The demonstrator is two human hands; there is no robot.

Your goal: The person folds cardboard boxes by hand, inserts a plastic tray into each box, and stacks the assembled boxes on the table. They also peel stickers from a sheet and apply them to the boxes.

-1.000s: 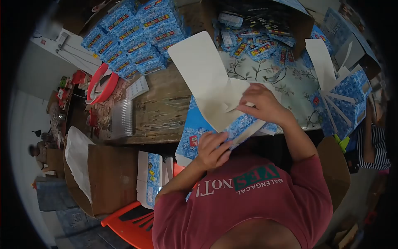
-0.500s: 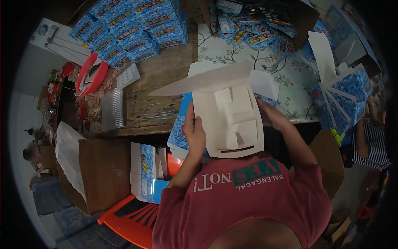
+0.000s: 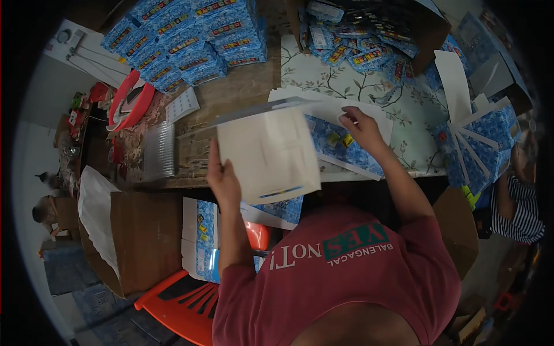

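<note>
A white folded carton [image 3: 271,153], smeared by motion, hangs over the table's front edge with its lid flap raised. My left hand [image 3: 224,179] grips the carton's left side, thumb on the near face. My right hand [image 3: 359,126] is off the carton, above flat blue-and-white printed card sheets [image 3: 369,158] on the flowered cloth. Its thumb and index finger are apart, with nothing seen between them. Part of another blue printed sheet [image 3: 285,212] shows below the carton.
Stacked blue packs [image 3: 231,32] stand at the back left, and a brown box [image 3: 427,34] of loose packs at the back right. A cardboard box [image 3: 147,236] and an orange chair [image 3: 179,311] are at lower left. Another person's striped sleeve [image 3: 522,207] shows far right.
The carton has moved left with my left hand and turned. My right hand has let go of its right side and moved up over the printed sheets.
</note>
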